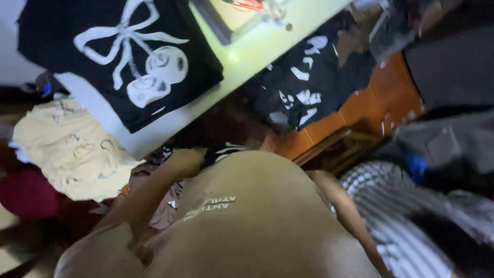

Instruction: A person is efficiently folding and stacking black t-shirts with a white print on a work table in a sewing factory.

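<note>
My tan shirt (257,221) fills the lower middle of the head view. My left hand (186,159) reaches down at the edge of the white table (242,56), against a dark cloth with white stripes (226,150); blur hides whether the fingers grip it. Only my right forearm (339,206) shows, and its hand is hidden behind my body. A black T-shirt with a white bow-and-skulls print (128,56) lies flat on the table.
A heap of black printed garments (309,87) lies on the orange floor (391,87) past the table. A cream garment (67,144) and a maroon cloth (25,193) sit at left. Striped fabric (396,216) and grey bags (447,144) lie at right.
</note>
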